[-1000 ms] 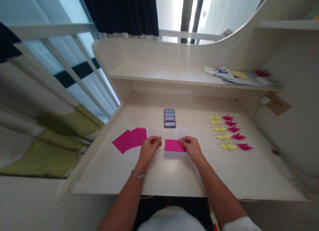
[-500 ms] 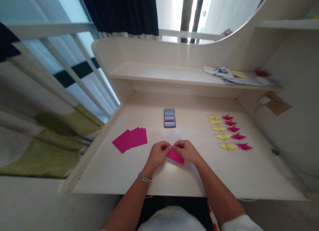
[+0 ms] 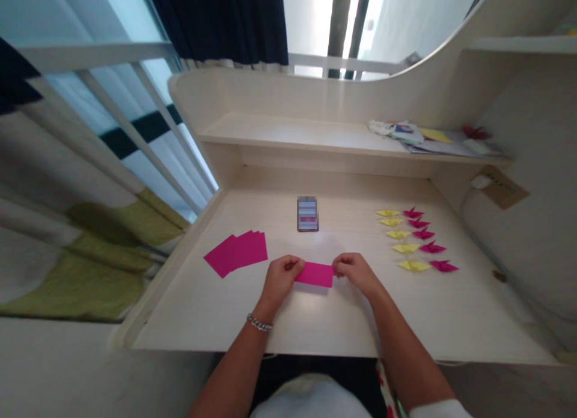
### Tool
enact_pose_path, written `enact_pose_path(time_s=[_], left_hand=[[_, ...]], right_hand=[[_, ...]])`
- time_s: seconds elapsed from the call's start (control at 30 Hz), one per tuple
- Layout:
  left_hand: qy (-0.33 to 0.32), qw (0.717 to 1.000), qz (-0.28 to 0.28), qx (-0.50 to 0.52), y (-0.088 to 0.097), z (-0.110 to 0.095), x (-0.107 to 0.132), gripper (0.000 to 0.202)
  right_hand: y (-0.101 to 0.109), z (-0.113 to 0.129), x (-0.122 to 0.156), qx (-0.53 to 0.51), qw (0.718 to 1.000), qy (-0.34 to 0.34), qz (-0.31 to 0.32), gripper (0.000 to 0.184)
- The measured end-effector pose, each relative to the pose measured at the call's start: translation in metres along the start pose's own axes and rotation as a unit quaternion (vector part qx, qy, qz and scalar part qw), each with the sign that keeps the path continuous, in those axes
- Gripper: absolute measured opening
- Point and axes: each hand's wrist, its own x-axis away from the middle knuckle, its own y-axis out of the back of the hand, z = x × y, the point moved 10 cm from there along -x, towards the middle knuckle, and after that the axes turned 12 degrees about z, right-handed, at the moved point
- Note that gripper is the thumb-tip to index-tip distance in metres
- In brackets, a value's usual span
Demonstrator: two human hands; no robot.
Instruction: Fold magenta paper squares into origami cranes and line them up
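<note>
A folded pink sheet of paper [image 3: 315, 274], now a narrow rectangle, is stretched between my two hands just over the desk near its front. My left hand [image 3: 283, 275] pinches its left end between thumb and fingers. At the other end, the fingertips of my right hand [image 3: 354, 268] close on the upper right corner. Several flat pink paper squares [image 3: 246, 251] lie overlapped to the left of my hands. On the right stand two columns of folded paper cranes, yellow cranes [image 3: 406, 248] beside pink cranes [image 3: 433, 248].
A phone [image 3: 308, 214] lies on the desk [image 3: 216, 322] beyond my hands. Papers [image 3: 433, 142] and a red folded piece [image 3: 476, 133] rest on the back shelf [image 3: 288, 133]. A cable [image 3: 478, 238] runs down the right wall from a socket. Rails and curtains stand at left.
My right hand has moved right along the pink paper, away from my left hand. The paper has turned level and shows more of its length.
</note>
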Motion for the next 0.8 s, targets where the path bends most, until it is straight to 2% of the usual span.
enact_pose_path(time_s=[0.13, 0.23, 0.37, 0.47, 0.63, 0.7, 0.8], left_hand=[[0.004, 0.999, -0.024, 0.027, 0.005, 0.003, 0.001, 0.025], [0.008, 0.999, -0.027, 0.043, 0.004, 0.005, 0.001, 0.027], [0.006, 0.999, -0.011, 0.036, 0.000, 0.004, 0.002, 0.025], [-0.003, 0.999, 0.031, -0.018, -0.005, -0.003, 0.003, 0.021], [-0.032, 0.988, 0.121, -0.086, -0.026, -0.020, 0.003, 0.020], [-0.028, 0.987, 0.132, -0.085, -0.029, -0.023, 0.004, 0.020], [-0.007, 0.987, 0.142, -0.072, -0.024, -0.020, 0.007, 0.017]], right_hand=[[0.011, -0.002, 0.003, -0.044, 0.997, -0.002, -0.061, 0.017], [-0.005, 0.004, -0.001, -0.060, 0.997, 0.027, -0.043, 0.027], [-0.024, 0.010, -0.010, -0.025, 0.998, 0.047, -0.027, 0.025], [-0.028, 0.015, -0.012, 0.023, 0.999, 0.041, -0.022, 0.023], [-0.039, 0.028, -0.013, 0.073, 0.996, 0.043, 0.040, 0.016], [-0.034, 0.026, -0.013, 0.050, 0.998, 0.031, 0.034, 0.018], [-0.015, 0.022, -0.012, 0.012, 1.000, 0.023, 0.005, 0.020]])
